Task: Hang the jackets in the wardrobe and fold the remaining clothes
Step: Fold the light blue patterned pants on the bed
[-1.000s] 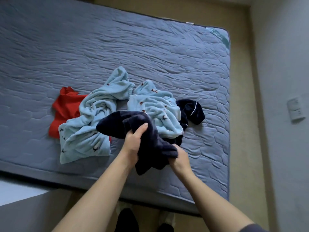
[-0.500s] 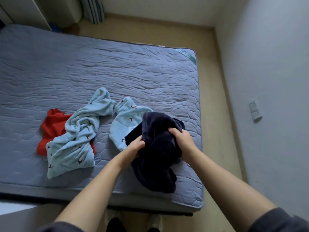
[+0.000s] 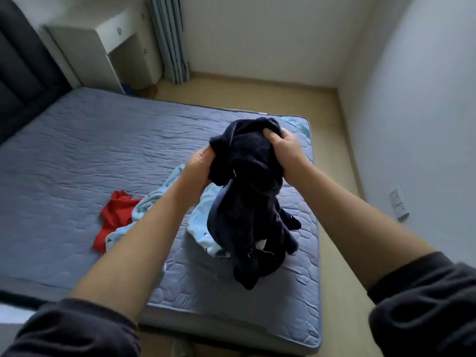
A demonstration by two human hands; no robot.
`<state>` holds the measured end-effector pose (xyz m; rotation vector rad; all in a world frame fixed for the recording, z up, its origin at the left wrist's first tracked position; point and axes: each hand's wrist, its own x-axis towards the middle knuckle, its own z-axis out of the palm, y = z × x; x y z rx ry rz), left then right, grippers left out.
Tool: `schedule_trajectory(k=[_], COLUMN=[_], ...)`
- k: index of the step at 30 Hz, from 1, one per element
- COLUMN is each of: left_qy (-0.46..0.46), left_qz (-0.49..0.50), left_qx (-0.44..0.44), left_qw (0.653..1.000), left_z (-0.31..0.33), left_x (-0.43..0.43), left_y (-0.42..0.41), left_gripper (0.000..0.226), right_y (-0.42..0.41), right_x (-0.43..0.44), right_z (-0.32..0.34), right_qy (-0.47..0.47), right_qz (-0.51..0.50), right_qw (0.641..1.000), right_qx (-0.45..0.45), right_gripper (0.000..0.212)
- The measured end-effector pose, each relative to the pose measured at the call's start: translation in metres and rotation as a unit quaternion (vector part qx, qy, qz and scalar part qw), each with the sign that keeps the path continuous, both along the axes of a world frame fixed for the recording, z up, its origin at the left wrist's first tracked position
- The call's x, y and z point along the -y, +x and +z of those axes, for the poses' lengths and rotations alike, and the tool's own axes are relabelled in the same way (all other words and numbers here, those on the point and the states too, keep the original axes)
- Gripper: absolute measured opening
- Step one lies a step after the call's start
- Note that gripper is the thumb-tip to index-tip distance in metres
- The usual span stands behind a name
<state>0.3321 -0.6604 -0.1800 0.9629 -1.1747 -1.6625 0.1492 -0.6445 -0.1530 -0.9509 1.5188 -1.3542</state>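
Both hands have risen since half a second ago, lifting the dark navy garment [image 3: 247,215] off the pile, so it now hangs in a bunched column over the near right part of the bed [image 3: 77,163]. The left hand [image 3: 199,163] holds its upper left edge. Its fingers are buried in the cloth, so the grip reads only as a fist closed round a fold. The right hand [image 3: 286,150] clutches the top right, thumb and fingers curled over a gathered ridge of fabric.

Crumpled as it is, the garment's kind cannot be told; a small white fleck shows near its middle. Whether its lowest end touches the mattress or hangs just above it cannot be told either.

Behind it lies the light blue garment [image 3: 203,228], largely hidden by the dark cloth and the left forearm, with a further strip showing left of that forearm. The red garment [image 3: 113,217] lies beside it, its right edge tucked under the blue. Dark sleeves [image 3: 425,305] are cut off at the lower frame edge. At the far side stand a headboard [image 3: 23,73], a white nightstand [image 3: 103,47] and a curtain [image 3: 170,39], all slightly blurred.
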Motion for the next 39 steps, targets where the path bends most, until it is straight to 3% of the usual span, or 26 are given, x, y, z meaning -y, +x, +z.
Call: schedule_trajectory(k=[3, 6, 12, 16, 21, 23, 25, 26, 30, 33, 36, 39], left_qy=[-0.016, 0.032, 0.206, 0.291, 0.236, 0.188, 0.137, 0.112, 0.064, 0.057, 0.097, 0.131], left_qz=[-0.005, 0.023, 0.024, 0.012, -0.068, -0.106, -0.134, -0.135, -0.039, 0.043, 0.033, -0.037], left_qx=[0.054, 0.109, 0.211, 0.284, 0.423, 0.474, 0.555, 0.595, 0.709, 0.735, 0.747, 0.772], left_qw=[0.998, 0.993, 0.955, 0.914, 0.872, 0.853, 0.809, 0.784, 0.701, 0.674, 0.657, 0.62], left_z=[0.014, -0.007, -0.119, -0.21, -0.324, -0.365, -0.397, -0.412, -0.449, -0.467, -0.484, -0.497], left_x=[-0.001, -0.002, -0.012, -0.021, 0.016, 0.039, 0.06, 0.07, 0.11, 0.139, 0.162, 0.172], left_y=[0.009, 0.017, 0.054, 0.096, 0.134, 0.144, 0.157, 0.167, 0.215, 0.252, 0.281, 0.303], left_gripper=[0.025, 0.022, 0.013, 0.014, 0.016, 0.014, 0.01, 0.015, 0.042, 0.071, 0.089, 0.076], right_y=[-0.001, 0.001, 0.019, 0.033, 0.066, 0.085, 0.107, 0.118, 0.148, 0.167, 0.182, 0.192], right_x=[0.003, 0.003, -0.01, -0.022, 0.0, 0.012, 0.022, 0.027, 0.046, 0.056, 0.07, 0.086], right_z=[0.024, -0.002, -0.127, -0.219, -0.336, -0.377, -0.409, -0.422, -0.47, -0.499, -0.517, -0.517], right_qy=[-0.03, 0.022, 0.2, 0.296, 0.361, 0.375, 0.362, 0.351, 0.334, 0.32, 0.309, 0.248], right_qz=[-0.005, 0.023, 0.039, 0.053, 0.071, 0.095, 0.12, 0.131, 0.216, 0.284, 0.335, 0.29], right_qw=[0.995, 0.987, 0.942, 0.911, 0.878, 0.824, 0.765, 0.755, 0.745, 0.74, 0.734, 0.751], right_qx=[-0.094, -0.158, -0.266, -0.281, -0.305, -0.413, -0.52, -0.539, -0.535, -0.518, -0.503, -0.538], right_gripper=[0.008, 0.004, 0.02, 0.012, 0.021, 0.033, 0.045, 0.05, 0.067, 0.076, 0.076, 0.06])
